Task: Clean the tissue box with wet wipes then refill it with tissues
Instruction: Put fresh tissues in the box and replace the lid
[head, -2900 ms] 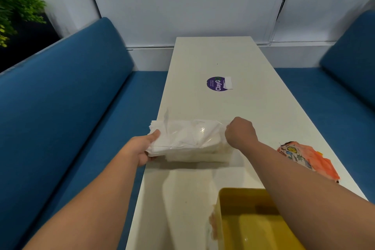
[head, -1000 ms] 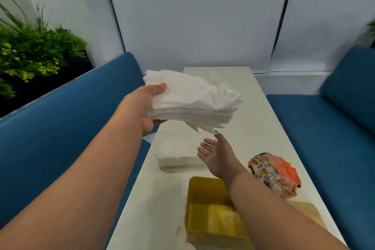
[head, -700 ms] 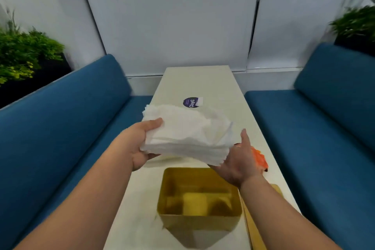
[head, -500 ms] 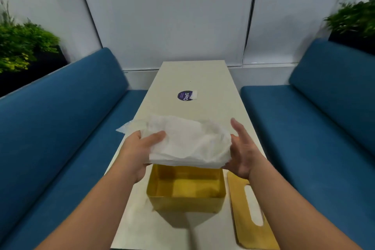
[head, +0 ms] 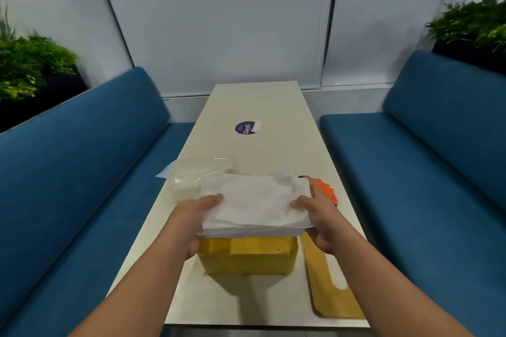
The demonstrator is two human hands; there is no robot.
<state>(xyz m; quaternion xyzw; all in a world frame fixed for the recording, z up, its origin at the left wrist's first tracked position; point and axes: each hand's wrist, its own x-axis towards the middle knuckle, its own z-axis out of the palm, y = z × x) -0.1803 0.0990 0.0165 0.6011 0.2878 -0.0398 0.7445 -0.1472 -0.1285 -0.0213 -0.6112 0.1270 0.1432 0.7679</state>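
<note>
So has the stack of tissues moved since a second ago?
Yes. The tissue stack has come down from high above the table to sit just over the open yellow box, held by both hands.

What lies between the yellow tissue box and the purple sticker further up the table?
Head view: the tissue stack held in both hands, then bare table.

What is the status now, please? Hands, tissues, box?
Left hand and right hand grip the tissues. Stack right above the open box. Lid lies beside it. Nothing blocks.

White table [head: 254,107]: yellow tissue box [head: 247,261], lid [head: 328,290], plastic wrapper [head: 189,176], sticker [head: 244,127].
</note>
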